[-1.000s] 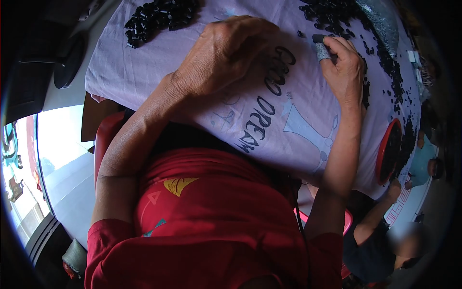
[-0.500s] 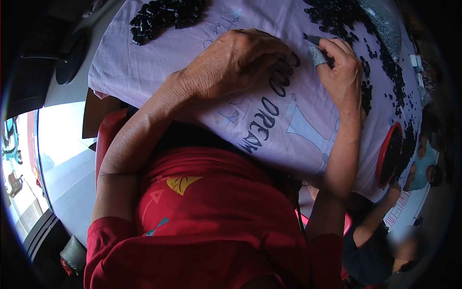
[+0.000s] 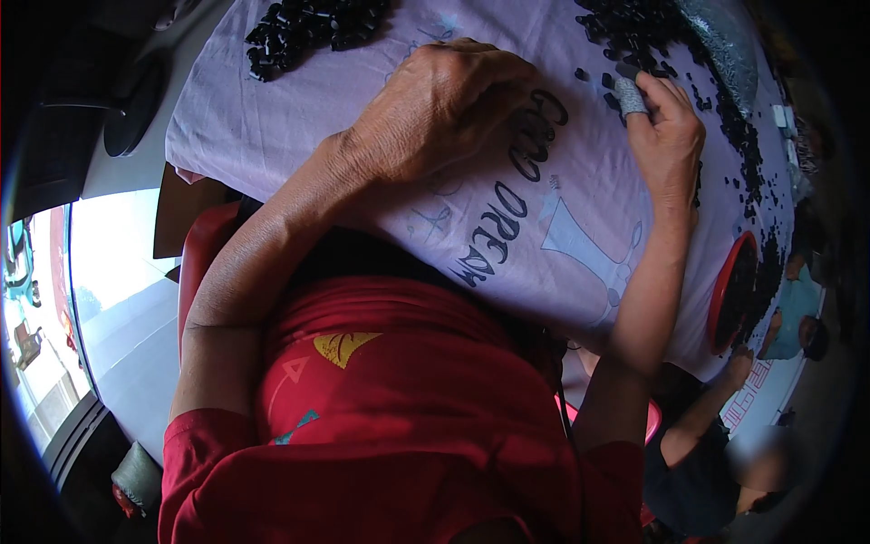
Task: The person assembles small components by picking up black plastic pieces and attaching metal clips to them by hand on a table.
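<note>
Right hand (image 3: pixel 669 136): thumb and forefinger bent close together over the cloth; cannot tell whether they are clamped on a piece.
Finger covers: a grey wrap (image 3: pixel 631 96) on that thumb, a dark cover (image 3: pixel 627 70) on the forefinger.
Loose black pieces (image 3: pixel 582 74): just left of the right fingertips.
Main heap (image 3: pixel 634 27): more black pieces, just beyond the right fingertips.
Printed cloth (image 3: pixel 580 181): under both hands, "DREAM" lettering between them.
Left hand (image 3: pixel 444 109): left of the right hand, back upward, fingers curled; their tips are hidden, so cannot tell what they grip.
Second heap (image 3: pixel 313 34): black pieces beyond the left hand, further left.
Red-rimmed dish (image 3: pixel 721 292): right of the right forearm.
Person in dark top (image 3: pixel 693 476): past the right elbow.
</note>
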Action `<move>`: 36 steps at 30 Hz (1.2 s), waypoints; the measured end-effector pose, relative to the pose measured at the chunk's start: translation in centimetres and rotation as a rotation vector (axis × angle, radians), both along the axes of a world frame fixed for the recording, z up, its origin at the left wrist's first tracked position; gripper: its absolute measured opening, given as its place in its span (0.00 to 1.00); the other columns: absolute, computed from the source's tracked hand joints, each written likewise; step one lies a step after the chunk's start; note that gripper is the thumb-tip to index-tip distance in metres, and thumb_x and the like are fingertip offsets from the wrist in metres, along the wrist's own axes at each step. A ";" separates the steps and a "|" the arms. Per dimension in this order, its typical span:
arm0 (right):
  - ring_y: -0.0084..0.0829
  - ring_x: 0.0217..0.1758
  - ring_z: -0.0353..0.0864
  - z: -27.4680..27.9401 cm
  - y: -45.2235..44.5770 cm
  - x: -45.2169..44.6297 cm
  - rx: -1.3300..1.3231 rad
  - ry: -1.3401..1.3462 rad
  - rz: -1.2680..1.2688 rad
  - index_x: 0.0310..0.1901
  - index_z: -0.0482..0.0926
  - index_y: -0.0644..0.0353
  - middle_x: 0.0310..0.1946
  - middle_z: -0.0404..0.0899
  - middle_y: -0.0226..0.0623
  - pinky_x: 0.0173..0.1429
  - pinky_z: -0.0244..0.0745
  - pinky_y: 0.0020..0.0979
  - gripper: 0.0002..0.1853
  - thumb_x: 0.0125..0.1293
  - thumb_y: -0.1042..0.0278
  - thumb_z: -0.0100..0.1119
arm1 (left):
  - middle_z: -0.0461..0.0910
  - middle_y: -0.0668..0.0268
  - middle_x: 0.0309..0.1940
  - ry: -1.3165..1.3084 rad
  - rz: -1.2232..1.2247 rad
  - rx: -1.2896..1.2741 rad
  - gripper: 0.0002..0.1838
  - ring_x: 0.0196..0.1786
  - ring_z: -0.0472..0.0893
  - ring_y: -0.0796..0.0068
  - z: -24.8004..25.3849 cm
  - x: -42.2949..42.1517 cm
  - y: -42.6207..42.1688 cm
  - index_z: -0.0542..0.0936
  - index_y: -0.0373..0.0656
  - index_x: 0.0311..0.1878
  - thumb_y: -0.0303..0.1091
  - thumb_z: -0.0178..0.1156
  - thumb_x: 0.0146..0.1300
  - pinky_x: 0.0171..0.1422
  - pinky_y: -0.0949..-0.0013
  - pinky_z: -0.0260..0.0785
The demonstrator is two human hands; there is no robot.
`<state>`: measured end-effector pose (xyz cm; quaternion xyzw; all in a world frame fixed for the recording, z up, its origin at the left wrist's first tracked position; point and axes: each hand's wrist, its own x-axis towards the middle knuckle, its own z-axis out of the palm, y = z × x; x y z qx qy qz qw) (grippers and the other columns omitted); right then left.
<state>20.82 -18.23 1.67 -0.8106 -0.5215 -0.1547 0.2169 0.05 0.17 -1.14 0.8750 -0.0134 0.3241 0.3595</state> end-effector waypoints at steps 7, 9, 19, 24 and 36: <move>0.38 0.42 0.84 -0.2 0.0 0.2 -0.060 -0.063 0.022 0.47 0.85 0.63 0.40 0.85 0.40 0.49 0.80 0.35 0.15 0.55 0.76 0.65 | 0.84 0.52 0.40 0.004 -0.005 0.025 0.11 0.43 0.85 0.53 -0.1 0.1 0.1 0.83 0.34 0.47 0.30 0.62 0.67 0.49 0.60 0.78; 0.39 0.44 0.83 -0.4 0.5 -0.1 -0.057 -0.125 0.063 0.47 0.85 0.63 0.41 0.85 0.39 0.52 0.79 0.37 0.15 0.55 0.77 0.64 | 0.84 0.52 0.40 0.017 -0.014 0.025 0.11 0.43 0.85 0.53 0.0 0.0 0.1 0.83 0.34 0.47 0.30 0.62 0.67 0.49 0.60 0.77; 0.36 0.39 0.83 -0.4 1.0 -1.3 -0.100 0.088 -0.044 0.47 0.84 0.62 0.39 0.86 0.38 0.50 0.78 0.36 0.17 0.53 0.78 0.65 | 0.85 0.52 0.40 0.019 -0.015 0.011 0.11 0.43 0.85 0.54 0.0 0.0 0.0 0.83 0.34 0.47 0.30 0.62 0.67 0.49 0.61 0.78; 0.25 0.32 0.80 -0.6 0.8 -1.3 0.050 0.248 0.007 0.49 0.84 0.60 0.37 0.86 0.33 0.39 0.77 0.27 0.17 0.56 0.79 0.67 | 0.86 0.55 0.41 0.005 -0.004 -0.088 0.11 0.45 0.86 0.62 0.5 -0.3 -0.1 0.84 0.36 0.49 0.32 0.62 0.68 0.49 0.64 0.78; 0.24 0.37 0.83 1.9 4.1 -7.3 0.332 0.243 0.450 0.48 0.83 0.63 0.40 0.84 0.33 0.39 0.81 0.23 0.17 0.56 0.82 0.69 | 0.87 0.65 0.41 -0.015 -0.180 -0.683 0.16 0.45 0.83 0.81 1.5 -0.3 -0.3 0.84 0.37 0.55 0.38 0.61 0.72 0.52 0.75 0.75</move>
